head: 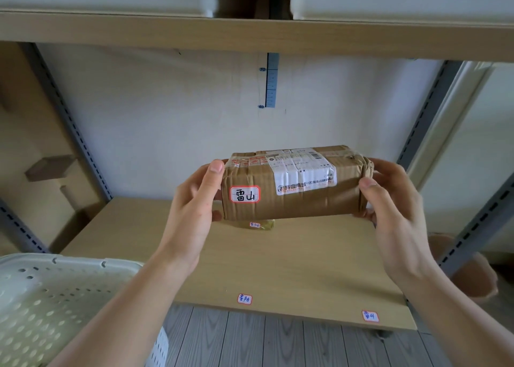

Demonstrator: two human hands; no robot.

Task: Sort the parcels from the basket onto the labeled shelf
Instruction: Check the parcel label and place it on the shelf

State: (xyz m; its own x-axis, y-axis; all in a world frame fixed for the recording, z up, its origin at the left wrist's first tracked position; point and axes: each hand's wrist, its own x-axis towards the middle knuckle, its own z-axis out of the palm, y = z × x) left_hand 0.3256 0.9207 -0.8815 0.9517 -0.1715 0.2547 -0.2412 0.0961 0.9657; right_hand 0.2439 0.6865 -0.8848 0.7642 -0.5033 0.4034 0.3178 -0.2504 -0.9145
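- While both hands clasp it from its short ends, the cardboard parcel (294,184) hangs in the air above the wooden shelf board (278,261), its long side level and facing the camera.
- The left hand (192,208) grasps the parcel's left end, thumb on the upper front corner, fingers wrapped behind and under.
- The right hand (392,199) grasps the opposite end, thumb pressed on the front edge, fingers curled around the back.
- Just inside the left thumb sits a red-bordered handwritten label (244,194) on the parcel's front; nearer the right hand a white shipping sticker (303,172) folds over the top edge.
- Directly beneath the held parcel, a small yellowish packet (262,224) with its own tag lies on the board.
- Below the grip, on the board's front edge, two red-bordered tags show: one (244,299) under the parcel's middle, another (370,316) below the right wrist.
- Under the left forearm, a white perforated basket (55,297) stands at the lower left.
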